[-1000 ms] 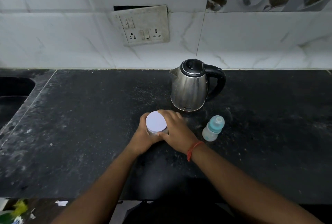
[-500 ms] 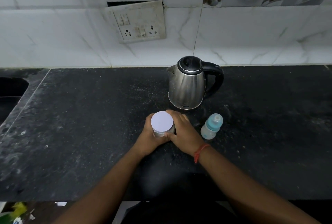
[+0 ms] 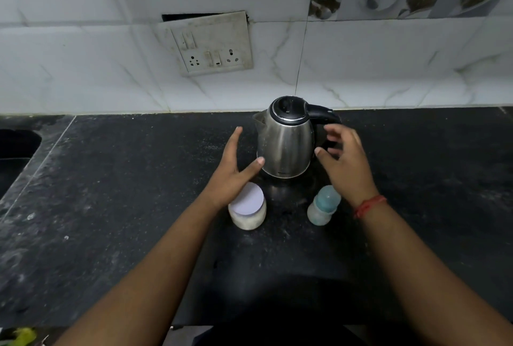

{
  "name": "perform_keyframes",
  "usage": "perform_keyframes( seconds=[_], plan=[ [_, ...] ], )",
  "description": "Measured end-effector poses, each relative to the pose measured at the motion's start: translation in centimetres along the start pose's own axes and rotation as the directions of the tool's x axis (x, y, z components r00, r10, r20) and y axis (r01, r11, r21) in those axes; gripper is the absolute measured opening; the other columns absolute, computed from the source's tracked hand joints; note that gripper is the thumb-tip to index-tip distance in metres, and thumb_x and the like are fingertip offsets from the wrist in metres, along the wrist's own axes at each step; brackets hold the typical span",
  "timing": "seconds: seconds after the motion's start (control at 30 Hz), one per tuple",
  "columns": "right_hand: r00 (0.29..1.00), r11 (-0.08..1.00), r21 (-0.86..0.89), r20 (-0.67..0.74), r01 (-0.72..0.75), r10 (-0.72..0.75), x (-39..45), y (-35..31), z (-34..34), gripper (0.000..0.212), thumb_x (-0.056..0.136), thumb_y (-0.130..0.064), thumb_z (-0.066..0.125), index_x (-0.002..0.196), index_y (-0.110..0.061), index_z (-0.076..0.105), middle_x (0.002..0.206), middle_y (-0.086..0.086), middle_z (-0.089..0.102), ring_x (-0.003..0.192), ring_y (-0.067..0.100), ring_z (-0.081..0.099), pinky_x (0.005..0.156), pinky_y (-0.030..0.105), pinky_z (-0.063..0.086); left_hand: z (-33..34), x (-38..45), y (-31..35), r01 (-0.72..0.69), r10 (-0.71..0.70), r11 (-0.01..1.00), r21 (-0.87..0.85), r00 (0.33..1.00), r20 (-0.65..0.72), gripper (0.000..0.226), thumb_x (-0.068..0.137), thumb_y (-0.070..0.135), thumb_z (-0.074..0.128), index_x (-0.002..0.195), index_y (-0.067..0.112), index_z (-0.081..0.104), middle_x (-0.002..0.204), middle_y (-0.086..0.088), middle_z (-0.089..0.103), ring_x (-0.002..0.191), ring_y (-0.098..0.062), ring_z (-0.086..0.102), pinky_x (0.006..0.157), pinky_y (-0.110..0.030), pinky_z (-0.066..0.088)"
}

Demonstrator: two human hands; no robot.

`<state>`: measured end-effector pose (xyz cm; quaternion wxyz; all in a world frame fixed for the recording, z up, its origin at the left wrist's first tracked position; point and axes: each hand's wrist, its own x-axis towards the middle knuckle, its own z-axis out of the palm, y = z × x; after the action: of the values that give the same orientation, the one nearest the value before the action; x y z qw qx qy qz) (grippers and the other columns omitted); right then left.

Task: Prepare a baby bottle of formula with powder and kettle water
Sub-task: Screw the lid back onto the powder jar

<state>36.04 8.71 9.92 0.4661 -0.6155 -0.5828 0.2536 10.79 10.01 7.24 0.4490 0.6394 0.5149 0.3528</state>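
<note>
A steel kettle [image 3: 286, 145] with a black lid and handle stands near the back of the dark counter [image 3: 125, 206]. In front of it, to the left, is a small powder jar [image 3: 248, 211] with a white lid, partly hidden by my left wrist. A baby bottle [image 3: 322, 206] with a teal cap stands to the jar's right. My left hand [image 3: 234, 170] hovers open beside the kettle's left side, thumb close to the base. My right hand [image 3: 345, 162] is open with curled fingers next to the kettle's handle, holding nothing.
A sink [image 3: 14, 156] is set into the counter at the far left. A switch and socket plate [image 3: 213, 45] hangs on the tiled wall behind the kettle. A red thread band circles my right wrist.
Both hands let go of the powder jar and moved forward to either side of the kettle. The jar now stands alone on the counter.
</note>
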Motion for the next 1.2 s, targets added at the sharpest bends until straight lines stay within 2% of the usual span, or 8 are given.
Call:
perform_keyframes(
  seconds=[0.13,0.2,0.3,0.53,0.6,0.77,1.0,1.2],
  plan=[
    [0.997,0.995,-0.088,-0.056,-0.054,0.049,4.0,1.4,-1.0,0.051,0.089,-0.006,0.070,0.136,-0.012,0.053,0.136,0.005,0.044,0.122,0.019,0.052,0.109,0.037,0.045,1.0,4.1,2.2,-0.023,0.024,0.995,0.098,1.000,-0.011,0.096,0.094,0.043,0.071,0.163,0.027,0.006,0.171,0.004,0.007,0.152,-0.006,0.012,0.120,-0.030,0.020],
    [0.995,0.985,-0.137,-0.025,-0.102,0.099,5.4,2.0,-1.1,0.059,0.090,-0.007,0.068,0.145,-0.012,0.047,0.143,0.008,0.040,0.132,0.024,0.048,0.115,0.028,0.034,1.4,6.0,2.6,-0.012,0.014,0.990,0.139,1.000,-0.012,0.101,0.090,0.044,0.074,0.163,0.026,0.006,0.171,0.001,0.007,0.155,-0.016,0.015,0.124,-0.039,0.022],
    [0.987,0.971,-0.197,0.057,-0.139,0.152,6.3,2.4,-1.0,0.065,0.094,-0.008,0.064,0.153,-0.018,0.038,0.152,0.011,0.036,0.138,0.024,0.042,0.108,0.019,0.025,2.0,8.0,2.8,0.012,-0.015,0.984,0.175,1.000,0.016,0.106,0.086,0.043,0.079,0.162,0.024,0.007,0.169,-0.003,0.009,0.154,-0.021,0.021,0.124,-0.043,0.026],
    [0.989,0.981,-0.138,0.034,-0.139,0.145,6.0,3.3,-0.4,0.064,0.094,-0.001,0.059,0.151,-0.025,0.044,0.149,0.004,0.042,0.136,0.021,0.045,0.115,0.025,0.032,2.9,9.4,2.5,0.037,-0.026,0.979,0.202,0.998,-0.055,0.086,0.080,0.039,0.085,0.151,0.019,0.040,0.143,-0.003,0.033,0.129,-0.016,0.046,0.116,-0.035,0.038],
    [0.988,0.982,-0.121,0.044,-0.144,0.150,6.1,3.3,-0.4,0.064,0.094,0.000,0.059,0.151,-0.026,0.044,0.148,0.003,0.042,0.134,0.020,0.046,0.114,0.026,0.035,3.1,9.1,2.2,0.026,-0.008,0.979,0.200,0.996,-0.092,0.087,0.079,0.040,0.087,0.150,0.019,0.042,0.141,-0.002,0.034,0.127,-0.015,0.046,0.113,-0.031,0.038],
    [0.987,0.983,-0.104,0.052,-0.148,0.154,6.6,3.2,-0.5,0.063,0.094,0.001,0.059,0.149,-0.026,0.046,0.149,0.002,0.042,0.133,0.015,0.044,0.101,0.014,0.030,3.4,8.2,1.8,0.008,0.026,0.974,0.225,0.989,-0.145,0.089,0.079,0.041,0.086,0.151,0.017,0.040,0.141,-0.003,0.034,0.125,-0.013,0.046,0.109,-0.028,0.039],
    [0.987,0.981,-0.121,0.040,-0.150,0.156,6.2,3.6,0.0,0.066,0.090,0.000,0.061,0.148,-0.030,0.046,0.146,0.003,0.042,0.136,0.024,0.043,0.115,0.028,0.031,3.2,7.8,1.9,-0.015,0.044,0.966,0.256,0.993,-0.107,0.084,0.083,0.038,0.083,0.151,0.019,0.038,0.143,-0.001,0.032,0.122,-0.010,0.043,0.103,-0.023,0.035],
    [0.982,0.980,-0.113,0.068,-0.166,0.174,6.3,3.3,-0.3,0.066,0.093,-0.002,0.061,0.150,-0.030,0.043,0.148,0.003,0.040,0.135,0.022,0.042,0.107,0.023,0.032,2.9,7.9,1.8,-0.008,0.027,0.965,0.263,0.997,-0.067,0.085,0.085,0.036,0.081,0.154,0.017,0.035,0.147,-0.004,0.031,0.125,-0.011,0.043,0.108,-0.024,0.034]
  ],
)
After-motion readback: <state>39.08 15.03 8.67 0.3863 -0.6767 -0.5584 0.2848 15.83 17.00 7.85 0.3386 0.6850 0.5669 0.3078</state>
